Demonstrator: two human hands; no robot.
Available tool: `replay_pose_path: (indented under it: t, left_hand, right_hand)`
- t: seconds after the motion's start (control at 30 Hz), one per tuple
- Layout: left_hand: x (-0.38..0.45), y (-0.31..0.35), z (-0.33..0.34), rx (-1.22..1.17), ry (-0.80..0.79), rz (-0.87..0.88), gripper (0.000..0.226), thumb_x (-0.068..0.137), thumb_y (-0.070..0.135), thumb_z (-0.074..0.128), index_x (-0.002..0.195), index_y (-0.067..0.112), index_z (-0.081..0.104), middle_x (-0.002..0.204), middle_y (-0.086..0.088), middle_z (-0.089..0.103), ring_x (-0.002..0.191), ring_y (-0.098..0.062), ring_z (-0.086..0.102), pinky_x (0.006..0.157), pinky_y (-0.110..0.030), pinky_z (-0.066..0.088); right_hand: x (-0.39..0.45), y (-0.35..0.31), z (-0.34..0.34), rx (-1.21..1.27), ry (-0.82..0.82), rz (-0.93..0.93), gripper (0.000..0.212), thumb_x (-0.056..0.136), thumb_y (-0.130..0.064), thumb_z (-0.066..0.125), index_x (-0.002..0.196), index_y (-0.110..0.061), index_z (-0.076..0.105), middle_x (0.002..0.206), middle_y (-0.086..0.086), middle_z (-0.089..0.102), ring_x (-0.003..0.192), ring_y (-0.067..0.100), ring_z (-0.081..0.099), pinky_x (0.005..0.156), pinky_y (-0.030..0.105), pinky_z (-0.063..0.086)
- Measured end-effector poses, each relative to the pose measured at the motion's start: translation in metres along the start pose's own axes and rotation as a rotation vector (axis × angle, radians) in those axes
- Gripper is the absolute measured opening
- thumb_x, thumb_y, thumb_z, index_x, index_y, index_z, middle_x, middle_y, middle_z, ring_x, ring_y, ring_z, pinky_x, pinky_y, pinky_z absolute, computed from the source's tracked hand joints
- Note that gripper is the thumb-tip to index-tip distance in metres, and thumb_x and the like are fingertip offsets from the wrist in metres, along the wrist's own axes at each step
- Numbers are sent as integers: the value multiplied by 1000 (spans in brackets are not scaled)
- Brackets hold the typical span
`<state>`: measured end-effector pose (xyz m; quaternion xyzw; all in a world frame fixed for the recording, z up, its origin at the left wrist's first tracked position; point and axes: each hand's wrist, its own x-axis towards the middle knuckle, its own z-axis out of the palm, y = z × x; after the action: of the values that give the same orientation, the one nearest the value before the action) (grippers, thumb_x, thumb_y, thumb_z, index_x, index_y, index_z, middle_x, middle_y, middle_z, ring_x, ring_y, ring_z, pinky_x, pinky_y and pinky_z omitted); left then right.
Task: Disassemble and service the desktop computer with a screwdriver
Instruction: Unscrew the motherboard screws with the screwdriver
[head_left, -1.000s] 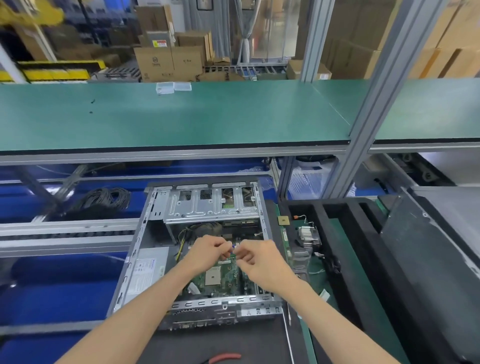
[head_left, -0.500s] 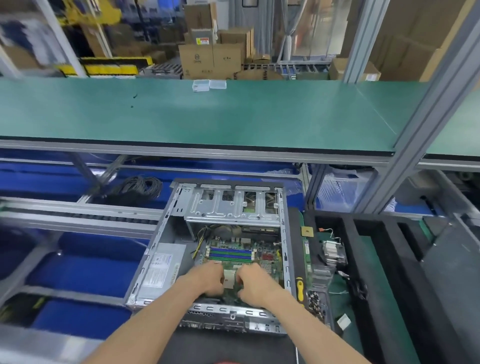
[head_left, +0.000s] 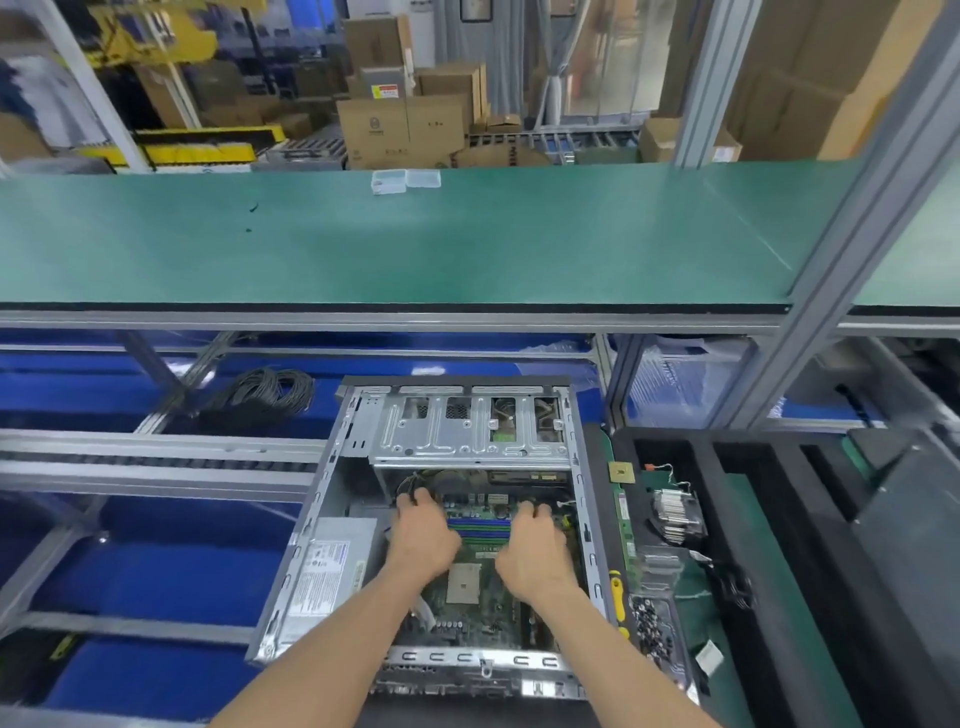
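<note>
My left hand (head_left: 423, 535) and right hand (head_left: 535, 545) rest on the motherboard (head_left: 470, 605) inside the open computer case (head_left: 322, 499), fingers curled toward twelve o'clock; whether they grasp anything I cannot tell. The blue memory slots (head_left: 479, 526) lie between them, and the yellow-handled screwdriver (head_left: 616, 597) lies outside the case at three o'clock.

The computer case (head_left: 343, 467) is bare grey sheet metal with a dull sheen. Inside lies a matt green circuit board (head_left: 478, 603). The tabletop (head_left: 467, 244) is matt green matting, edged in brushed aluminium; brown cardboard boxes (head_left: 400, 130) at twelve o'clock.

Two bare forearms, no sleeves, seemingly no gloves or rings
</note>
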<state>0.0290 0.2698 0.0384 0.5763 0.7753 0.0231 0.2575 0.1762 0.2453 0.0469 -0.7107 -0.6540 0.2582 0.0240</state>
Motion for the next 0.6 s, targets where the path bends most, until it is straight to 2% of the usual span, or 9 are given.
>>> replay_pose_path:
  t: [0.13, 0.27, 0.4, 0.5, 0.6]
  left_hand:
    - [8, -1, 9, -26, -42, -113, 53, 92, 18, 62, 135, 0, 37, 134, -21, 49, 123, -36, 51, 98, -41, 46]
    - [19, -2, 11, -12, -32, -153, 40, 94, 19, 58, 129, 2, 50, 131, -18, 52, 119, -32, 54, 98, -39, 47]
    - [28, -1, 12, 25, -11, -179, 24, 98, 21, 55, 115, 6, 63, 123, -13, 60, 102, -25, 58, 77, -30, 44]
    - [34, -3, 16, 11, -14, -210, 26, 100, 21, 52, 119, 4, 60, 128, -14, 60, 118, -27, 55, 80, -31, 40]
    - [40, -6, 17, -75, -22, -258, 32, 100, 19, 53, 126, 0, 55, 134, -20, 53, 119, -30, 53, 80, -32, 37]
  right_hand:
    - [13, 0, 4, 29, -25, 85, 61, 94, -17, 63, 147, -6, 33, 145, 17, 40, 122, 33, 57, 88, 34, 51]
    - [23, -2, 12, -5, -37, 107, 60, 95, -18, 63, 146, -5, 34, 140, 16, 46, 121, 33, 57, 89, 37, 53]
    - [30, 0, 16, -43, -37, 101, 59, 94, -17, 67, 143, -6, 37, 141, 16, 44, 121, 33, 56, 88, 38, 52]
    - [33, 2, 20, -51, -15, 76, 55, 93, -10, 66, 141, -6, 40, 140, 15, 46, 121, 32, 57, 88, 37, 53]
    - [36, 2, 23, -39, 5, 40, 50, 93, 0, 61, 140, -6, 43, 138, 15, 48, 121, 33, 56, 91, 38, 52]
